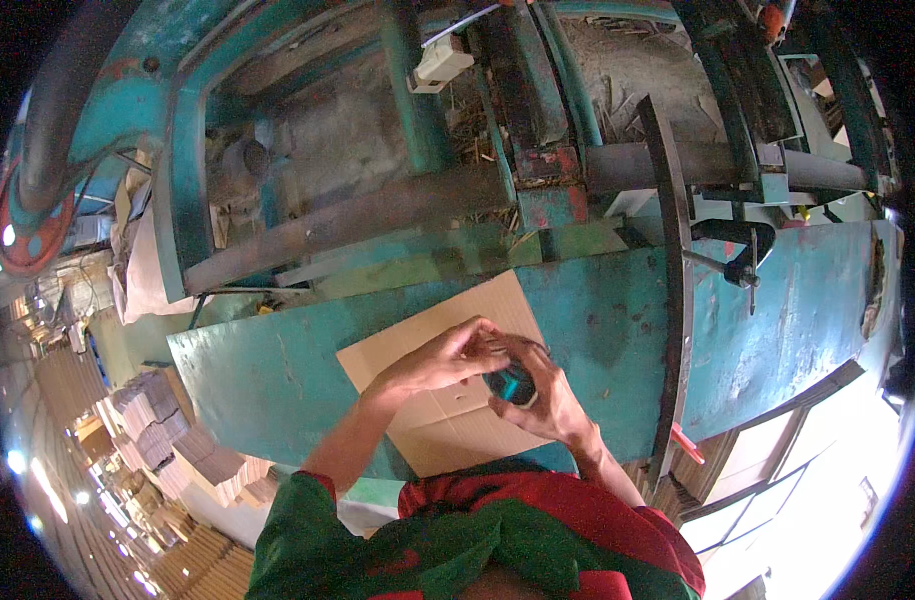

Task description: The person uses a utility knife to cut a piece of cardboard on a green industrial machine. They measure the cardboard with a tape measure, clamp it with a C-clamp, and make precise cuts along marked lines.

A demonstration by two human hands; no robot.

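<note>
Over a flat brown cardboard sheet (442, 425), my two hands are close together. My right hand (547, 405) curls round a small dark, rounded thing (510, 383) with a teal sheen and a pale lower rim; its kind cannot be made out. Coming in from the other side, my left hand (455, 355) has its fingers bent and pinched at the top of that thing, and whatever lies between them is hidden. Beneath the hands, the cardboard lies slantwise on a worn teal metal table (252, 385).
A dark upright metal bar (674, 300) crosses the table on the right, beside a black clamp-like fitting (742, 262). Teal machine framework with a thick horizontal shaft (347, 225) stands beyond. Stacked cardboard (202, 450) sits at left. A red rod (687, 443) shows near the bar's foot.
</note>
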